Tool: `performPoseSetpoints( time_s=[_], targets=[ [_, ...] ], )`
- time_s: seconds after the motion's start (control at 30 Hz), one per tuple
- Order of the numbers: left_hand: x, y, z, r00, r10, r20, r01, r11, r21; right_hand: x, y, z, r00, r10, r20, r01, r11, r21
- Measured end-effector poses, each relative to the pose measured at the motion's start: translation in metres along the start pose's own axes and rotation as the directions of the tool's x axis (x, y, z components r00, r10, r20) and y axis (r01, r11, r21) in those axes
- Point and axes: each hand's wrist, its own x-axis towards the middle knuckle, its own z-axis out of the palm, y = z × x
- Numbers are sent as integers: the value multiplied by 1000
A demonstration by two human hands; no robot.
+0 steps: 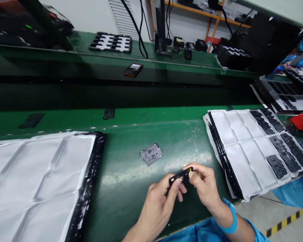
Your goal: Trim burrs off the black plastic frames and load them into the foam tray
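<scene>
A small, narrow black plastic part (181, 175) with a pale spot and a yellow spot is held between my two hands, above the green bench. My left hand (159, 203) pinches its left end between thumb and fingers. At its right end my right hand (204, 181) grips it, the thumb pressed near the yellow spot; a blue band circles that wrist. My fingers cover part of it. Just beyond my hands, a flat grey plastic piece (151, 154) with cut-outs lies on the bench.
To the right, a stack of trays lined with white sheet (238, 126) bears several black parts (276, 167). Another white-covered stack (63, 161) fills the left. Across a dark channel (151, 95) lies a handheld device (133, 69). A red object (302, 122) sits far right.
</scene>
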Motion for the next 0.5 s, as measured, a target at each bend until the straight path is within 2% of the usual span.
performPoseSetpoints(
  time_s=[0.13,0.23,0.37,0.5],
  targets=[
    [6,-7,1,1000,5,17,-5,1000,4,0,4,-9,999,21,38,-22,1000,6],
    [10,-10,1,998,-16,56,15,1000,18,2,-1,-19,991,40,130,-38,999,-17],
    [15,-9,2,995,-33,91,30,999,38,7,-15,-32,974,38,225,6,982,-189],
    [17,-6,2,984,-80,160,81,997,-2,6,-19,-36,973,61,222,18,941,-337]
  ],
)
